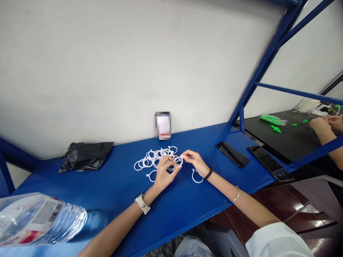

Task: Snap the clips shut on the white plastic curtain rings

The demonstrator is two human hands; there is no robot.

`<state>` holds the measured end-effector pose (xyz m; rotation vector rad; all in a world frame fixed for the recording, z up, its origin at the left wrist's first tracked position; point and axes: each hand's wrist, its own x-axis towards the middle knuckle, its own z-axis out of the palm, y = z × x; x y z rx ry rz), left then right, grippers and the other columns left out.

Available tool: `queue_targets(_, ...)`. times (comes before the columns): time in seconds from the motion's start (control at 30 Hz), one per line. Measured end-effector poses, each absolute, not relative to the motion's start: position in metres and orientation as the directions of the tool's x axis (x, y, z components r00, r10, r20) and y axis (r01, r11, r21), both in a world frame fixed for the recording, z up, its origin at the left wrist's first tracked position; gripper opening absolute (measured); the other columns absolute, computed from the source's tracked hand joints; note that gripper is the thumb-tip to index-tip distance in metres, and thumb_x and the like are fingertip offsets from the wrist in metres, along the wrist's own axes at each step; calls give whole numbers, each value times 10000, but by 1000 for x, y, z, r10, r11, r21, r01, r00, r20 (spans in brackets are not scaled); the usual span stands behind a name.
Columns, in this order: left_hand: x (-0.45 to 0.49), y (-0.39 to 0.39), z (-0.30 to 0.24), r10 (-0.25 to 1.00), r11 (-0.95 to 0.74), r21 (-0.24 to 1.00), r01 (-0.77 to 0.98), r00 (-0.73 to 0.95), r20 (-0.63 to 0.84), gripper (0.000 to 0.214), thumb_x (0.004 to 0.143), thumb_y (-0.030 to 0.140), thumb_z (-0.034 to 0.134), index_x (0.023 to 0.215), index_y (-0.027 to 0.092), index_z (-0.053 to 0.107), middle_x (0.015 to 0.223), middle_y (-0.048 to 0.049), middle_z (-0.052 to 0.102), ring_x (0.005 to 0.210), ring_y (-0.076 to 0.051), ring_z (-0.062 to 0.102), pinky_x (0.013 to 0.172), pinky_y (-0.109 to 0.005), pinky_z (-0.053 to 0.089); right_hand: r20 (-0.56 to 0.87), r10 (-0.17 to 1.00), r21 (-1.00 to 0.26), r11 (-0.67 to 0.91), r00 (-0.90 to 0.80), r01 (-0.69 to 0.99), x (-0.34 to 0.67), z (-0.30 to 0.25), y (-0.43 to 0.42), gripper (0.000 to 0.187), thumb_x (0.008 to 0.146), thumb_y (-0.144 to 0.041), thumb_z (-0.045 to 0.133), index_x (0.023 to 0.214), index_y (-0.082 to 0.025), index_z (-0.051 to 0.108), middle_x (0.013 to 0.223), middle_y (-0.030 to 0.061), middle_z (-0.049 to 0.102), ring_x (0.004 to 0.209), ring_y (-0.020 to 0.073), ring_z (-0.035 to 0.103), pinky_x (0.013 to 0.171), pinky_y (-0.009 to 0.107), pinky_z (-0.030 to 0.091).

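Between my two hands is a white plastic ring (182, 163) with a small knob or clasp on it. My left hand (164, 173) pinches the ring's lower side between thumb and fingers. At the ring's upper right, the fingertips of my right hand (196, 162) are closed on the knob end. A pile of similar white rings (158, 154) lies just behind my left hand and is partly covered by it. One loose ring (152, 176) rests left of that hand, and another ring (197, 176) lies below my right wrist.
A blue table (120, 200) carries a black plastic bag (87, 155), a large clear bottle (43, 221) at near left and two dark phones (232, 154) at right. A blurred card (163, 125) stands against the wall. Another person's hands (325, 125) work at a black table with green pieces.
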<state>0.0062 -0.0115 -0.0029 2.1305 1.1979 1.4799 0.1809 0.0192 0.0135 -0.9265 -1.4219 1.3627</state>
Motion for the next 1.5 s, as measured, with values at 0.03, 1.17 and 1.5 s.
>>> queue_targets(0.03, 6, -12, -3, 755, -618, 634, 464, 127, 643, 171, 793, 322, 645, 676, 201, 617, 819, -28, 591, 834, -185, 568, 768, -354, 468, 119, 951, -992, 100, -284, -82, 181, 13, 19, 234, 730, -416, 701, 789, -191, 676, 746, 4, 589, 709, 143, 509, 684, 275, 412)
queue_targets(1.17, 5, -13, -7, 663, -678, 373, 633, 309, 682, 232, 832, 54, 431, 943, 215, 556, 1034, -68, 575, 1039, -228, 513, 866, -406, 417, -211, 477, -667, 569, -853, 482, 241, 45, 36, 254, 824, -119, 542, 1024, -200, 675, 1056, 70, 519, 897, 164, 531, 734, 261, 445)
queue_targets(1.5, 7, -17, 0, 671, -691, 364, 625, 366, 645, 167, 869, 149, 465, 973, 218, 576, 1039, -67, 601, 1041, -223, 522, 890, -404, 410, -26, 654, -690, 536, -756, 487, 224, 37, 34, 235, 858, -366, 572, 946, -168, 665, 925, 61, 601, 780, 159, 568, 718, 281, 467)
